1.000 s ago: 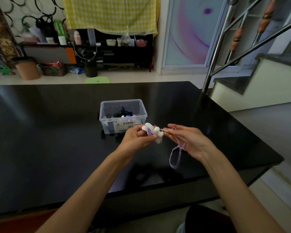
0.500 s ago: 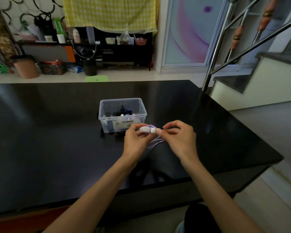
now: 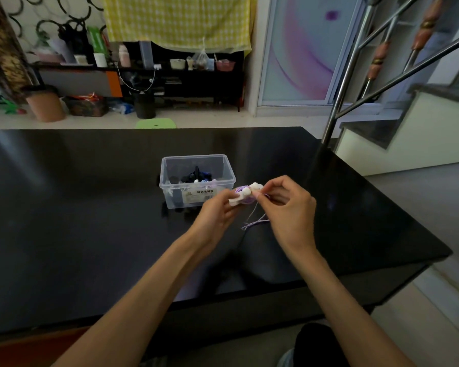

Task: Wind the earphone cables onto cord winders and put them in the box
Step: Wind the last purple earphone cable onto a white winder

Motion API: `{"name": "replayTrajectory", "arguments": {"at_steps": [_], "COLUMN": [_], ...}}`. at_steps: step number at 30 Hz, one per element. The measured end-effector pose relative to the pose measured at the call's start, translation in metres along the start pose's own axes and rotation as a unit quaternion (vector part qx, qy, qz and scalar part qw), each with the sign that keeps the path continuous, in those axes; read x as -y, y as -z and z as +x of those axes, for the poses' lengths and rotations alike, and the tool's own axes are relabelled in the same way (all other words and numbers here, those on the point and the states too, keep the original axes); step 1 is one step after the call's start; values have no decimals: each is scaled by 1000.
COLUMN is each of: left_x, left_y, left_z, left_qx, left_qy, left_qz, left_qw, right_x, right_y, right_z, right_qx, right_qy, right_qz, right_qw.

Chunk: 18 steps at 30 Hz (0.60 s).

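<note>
Above the glossy black table (image 3: pixel 90 221), a little in from its near edge, the left hand (image 3: pixel 215 215) grips a small white plastic cord winder (image 3: pixel 245 197) with thin lilac earphone cable (image 3: pixel 253 221) coiled on it, while the right hand (image 3: pixel 289 207) pinches the cable right at the winder. Winding looks nearly done: only a short loose tail hangs below the hands. Next, that tail wants wrapping or tucking, then the bundle goes into the clear plastic box (image 3: pixel 196 158) just beyond, already holding dark and pale bundles, towards the table's middle. Against a second ago, the hanging loop is much shorter and the hands sit closer together.
</note>
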<state>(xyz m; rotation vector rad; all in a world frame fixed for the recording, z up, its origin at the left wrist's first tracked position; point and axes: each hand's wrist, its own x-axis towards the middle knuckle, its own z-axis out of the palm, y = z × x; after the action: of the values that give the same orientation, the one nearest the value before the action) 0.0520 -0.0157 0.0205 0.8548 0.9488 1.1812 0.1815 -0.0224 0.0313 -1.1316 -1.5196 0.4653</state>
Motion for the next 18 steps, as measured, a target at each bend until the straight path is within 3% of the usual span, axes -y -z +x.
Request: {"name": "replayTrajectory", "arguments": {"at_steps": [6,12,18], "left_x": [-10,-17,-18], "left_y": [11,19,16], "left_z": [-2,-4,-7], "left_qx": [74,109,69], "left_qy": [11,-36,-120], "left_qz": [91,128,198], "left_qw": [993,985,970], "right_x": [-1,2,0], "right_y": [18,24,23], "right_z": [8,12,10], "right_qx": [80,64,70], "right_qy": [-33,-107,-123], "right_qz": [77,193,201], "right_qw": [993,973,969]}}
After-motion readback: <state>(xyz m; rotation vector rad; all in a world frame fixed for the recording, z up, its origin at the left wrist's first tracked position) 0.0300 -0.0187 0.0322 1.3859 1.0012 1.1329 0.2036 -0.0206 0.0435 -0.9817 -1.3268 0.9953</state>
